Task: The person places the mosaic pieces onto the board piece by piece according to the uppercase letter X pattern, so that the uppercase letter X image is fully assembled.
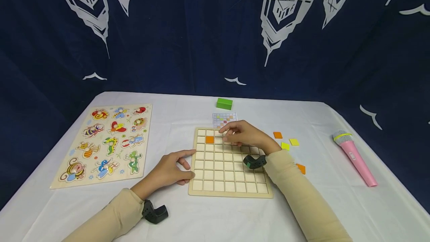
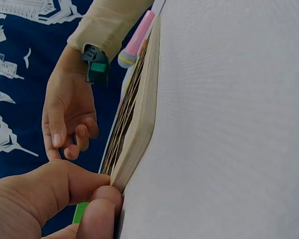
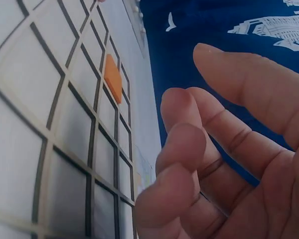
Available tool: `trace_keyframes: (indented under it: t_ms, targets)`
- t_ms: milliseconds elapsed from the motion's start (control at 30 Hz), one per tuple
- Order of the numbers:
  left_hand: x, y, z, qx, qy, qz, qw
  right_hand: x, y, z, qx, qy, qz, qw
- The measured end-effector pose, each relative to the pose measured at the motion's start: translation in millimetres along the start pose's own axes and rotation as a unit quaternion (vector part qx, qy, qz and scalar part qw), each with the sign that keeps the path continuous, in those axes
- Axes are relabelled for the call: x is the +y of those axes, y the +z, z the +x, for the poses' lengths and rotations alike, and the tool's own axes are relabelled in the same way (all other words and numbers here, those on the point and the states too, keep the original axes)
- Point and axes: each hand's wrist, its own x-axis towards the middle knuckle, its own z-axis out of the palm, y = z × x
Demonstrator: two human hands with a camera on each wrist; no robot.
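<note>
A pale wooden grid board (image 1: 231,196) lies in the middle of the table, with one orange square tile (image 1: 209,139) in a cell near its far left corner. My left hand (image 1: 169,169) touches the board's left edge, forefinger and thumb apart along it. The left wrist view shows those fingers (image 2: 84,181) against the board's edge. Above the far part of the board hovers my right hand (image 1: 246,134). In the right wrist view its fingers (image 3: 177,149) are loosely bent, the thumb apart from them, and nothing shows between them.
A printed grid card (image 1: 223,118) and a green block (image 1: 224,103) lie behind the board. Loose orange tiles (image 1: 277,135) and yellow tiles (image 1: 294,142) are on the right, with a pink microphone (image 1: 357,160) farther out. An insect puzzle board (image 1: 114,152) lies at left.
</note>
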Motion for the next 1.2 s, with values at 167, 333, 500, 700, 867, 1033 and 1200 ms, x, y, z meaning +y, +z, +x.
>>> trace_keyframes:
  t_ms: [167,333,500,700,867,1033,1200]
  targets:
    - [0.5,0.0,-0.3,0.0,-0.001,-0.001,1.0,1,-11,-15,-0.009,-0.005,0.02,1.0]
    - [2.4,0.7,-1.0,0.004,-0.01,-0.001,0.9999,3,-20,-32,0.0,-0.02,0.034,0.999]
    - [3.2,1.2,-1.2,0.005,-0.01,0.0,0.9999,6,-28,-49,0.026,-0.018,0.023,0.999]
    - [2.0,0.7,-0.3,0.002,-0.008,0.005,1.0,14,-34,-71,0.048,-0.026,0.017,0.998]
    - [1.3,0.1,-0.1,0.001,-0.008,0.006,0.9999,24,-41,-87,0.057,-0.027,0.007,0.998]
    - [1.3,-0.1,-0.3,0.0,-0.009,0.004,0.9999,35,-51,-102,0.048,-0.031,0.006,0.998]
    - [1.6,0.2,-0.6,-0.002,-0.008,0.002,1.0,47,-62,-116,0.034,-0.042,0.002,0.999]
